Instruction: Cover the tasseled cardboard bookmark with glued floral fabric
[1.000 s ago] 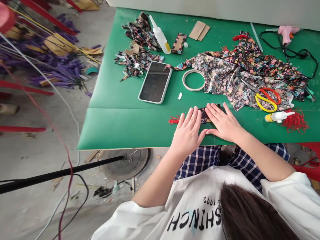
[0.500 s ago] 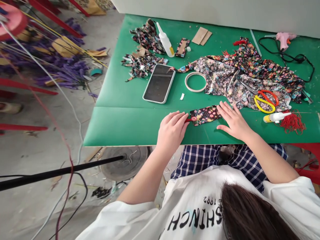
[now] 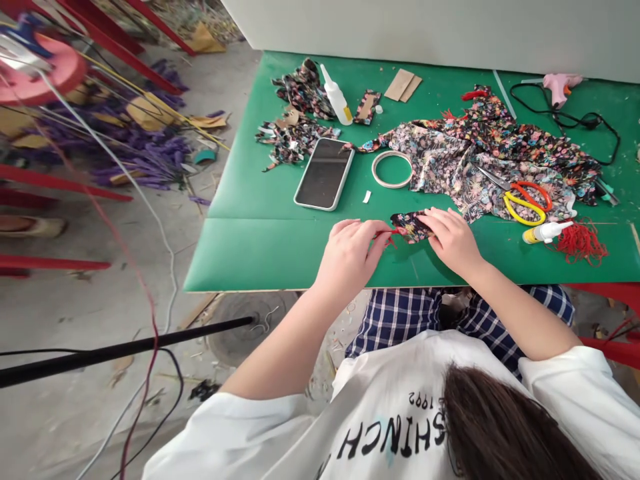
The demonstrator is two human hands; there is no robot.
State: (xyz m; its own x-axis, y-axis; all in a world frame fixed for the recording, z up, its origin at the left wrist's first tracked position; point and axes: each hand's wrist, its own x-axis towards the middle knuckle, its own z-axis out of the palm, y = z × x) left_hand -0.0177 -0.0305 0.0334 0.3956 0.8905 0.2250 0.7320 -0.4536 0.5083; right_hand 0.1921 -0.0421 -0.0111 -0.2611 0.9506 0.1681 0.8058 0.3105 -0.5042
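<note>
Between my hands is a small black floral fabric strip (image 3: 411, 227) with a red cord (image 3: 393, 233) at its left end. My left hand (image 3: 350, 255) pinches the red cord close to the strip's end. At the other end, my right hand (image 3: 453, 243) has its thumb and fingers closed round the fabric, covering that end. Just beyond the hands lie a white paper scrap (image 3: 367, 197), a roll of tape (image 3: 392, 169) and a phone (image 3: 325, 175). Scissors (image 3: 530, 201) with red and yellow handles rest on a large floral cloth (image 3: 450, 167).
A small glue bottle (image 3: 545, 232) lies beside red cords (image 3: 583, 241) at the right. Farther back are a white squeeze bottle (image 3: 337, 100), fabric scraps (image 3: 285, 137), cardboard pieces (image 3: 403, 85) and a pink glue gun (image 3: 561, 88). A black pole (image 3: 200, 333) slants left of the table.
The fabric strip was lying flat under both hands. Now my left fingers pinch its red cord, and my right hand has moved left and closed on its other end.
</note>
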